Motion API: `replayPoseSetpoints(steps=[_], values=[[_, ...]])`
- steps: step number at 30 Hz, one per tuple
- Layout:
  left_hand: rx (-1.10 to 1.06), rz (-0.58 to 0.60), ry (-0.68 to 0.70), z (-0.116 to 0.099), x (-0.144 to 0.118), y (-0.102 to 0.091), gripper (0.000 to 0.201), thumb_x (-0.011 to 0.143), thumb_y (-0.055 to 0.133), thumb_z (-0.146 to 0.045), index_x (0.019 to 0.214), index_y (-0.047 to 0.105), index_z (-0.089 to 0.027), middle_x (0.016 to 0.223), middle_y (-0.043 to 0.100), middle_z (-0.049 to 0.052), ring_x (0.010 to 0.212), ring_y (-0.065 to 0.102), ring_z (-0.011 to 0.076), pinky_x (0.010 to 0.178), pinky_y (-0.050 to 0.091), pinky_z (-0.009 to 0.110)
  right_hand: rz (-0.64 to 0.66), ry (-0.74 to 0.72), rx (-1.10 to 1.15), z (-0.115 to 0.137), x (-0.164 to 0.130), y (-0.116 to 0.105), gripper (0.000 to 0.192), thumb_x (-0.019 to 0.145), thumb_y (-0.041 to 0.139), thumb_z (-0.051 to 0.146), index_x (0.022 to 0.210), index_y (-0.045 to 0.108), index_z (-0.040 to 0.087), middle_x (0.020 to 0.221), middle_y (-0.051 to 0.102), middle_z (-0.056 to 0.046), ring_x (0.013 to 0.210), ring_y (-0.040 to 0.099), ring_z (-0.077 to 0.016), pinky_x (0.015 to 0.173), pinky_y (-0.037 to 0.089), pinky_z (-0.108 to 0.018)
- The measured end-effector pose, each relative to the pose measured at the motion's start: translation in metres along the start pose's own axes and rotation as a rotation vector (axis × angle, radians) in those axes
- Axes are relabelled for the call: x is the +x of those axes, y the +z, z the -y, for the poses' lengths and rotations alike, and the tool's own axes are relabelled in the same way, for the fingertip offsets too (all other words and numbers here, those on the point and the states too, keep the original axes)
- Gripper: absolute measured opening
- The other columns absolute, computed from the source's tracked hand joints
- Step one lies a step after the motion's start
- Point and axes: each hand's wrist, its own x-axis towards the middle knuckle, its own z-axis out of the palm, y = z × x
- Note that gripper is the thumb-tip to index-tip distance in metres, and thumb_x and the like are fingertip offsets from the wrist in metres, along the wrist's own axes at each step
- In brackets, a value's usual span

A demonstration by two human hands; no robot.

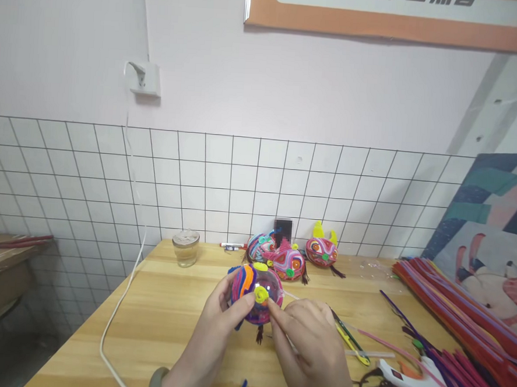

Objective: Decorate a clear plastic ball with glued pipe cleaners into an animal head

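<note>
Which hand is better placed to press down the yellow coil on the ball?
Right, probably: the right hand already pinches the yellow pipe-cleaner coil, while the left hand cradles the multicoloured pipe-cleaner ball.

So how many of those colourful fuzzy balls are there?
4. One ball is held in both hands; three stand by the wall: one at left, one in the middle, one at right. More may be hidden.

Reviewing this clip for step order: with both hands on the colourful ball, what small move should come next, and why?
Probably press the yellow coil flat against the ball and hold it there. The right hand pinches the coil at the ball's front, while the left hand cups the ball above the table. The glue gun lies set down, to the right.
</note>
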Motion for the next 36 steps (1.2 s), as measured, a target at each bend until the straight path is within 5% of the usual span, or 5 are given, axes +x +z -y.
replayPoseSetpoints(steps=[14, 36], values=[[0.025, -0.033, -0.005, 0.0042, -0.0019, -0.0006, 0.053, 0.074, 0.07, -0.025, 0.121, 0.049, -0.017, 0.118, 0.064, 0.012, 0.102, 0.059, 0.0235, 0.082, 0.047, 0.032, 0.054, -0.072, -0.078, 0.003, -0.002, 0.0017, 0.021, 0.087, 0.048, 0.007, 0.099, 0.065, 0.013, 0.066, 0.063, -0.001, 0.063, 0.056, -0.0154, 0.064, 0.032, -0.033], [0.033, -0.033, -0.035, 0.0024, -0.0018, 0.0015, 0.04, 0.075, 0.065, -0.021, 0.113, 0.054, -0.015, 0.107, 0.066, 0.01, 0.097, 0.059, 0.0232, 0.082, 0.046, 0.033, 0.059, -0.063, -0.036, 0.0052, -0.0029, 0.0034, 0.021, 0.088, 0.048, 0.006, 0.1, 0.064, 0.012, 0.067, 0.063, -0.003, 0.065, 0.055, -0.0167, 0.066, 0.031, -0.034]])
